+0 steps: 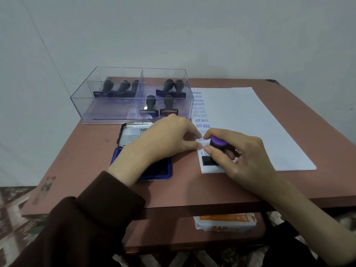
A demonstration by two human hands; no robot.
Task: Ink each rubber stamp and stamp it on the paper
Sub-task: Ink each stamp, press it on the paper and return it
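The right hand (244, 158) grips the stamp (214, 151) upright on the paper's (250, 120) near-left corner, base long axis left-right; the left hand (165, 139) lies loosely curled, empty, beside it.

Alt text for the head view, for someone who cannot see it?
A right hand presses a purple-topped stamp onto white paper below blue imprints, while the left hand steadies the sheet's edge over an open ink pad. Behind, a clear box holds seven stamps.
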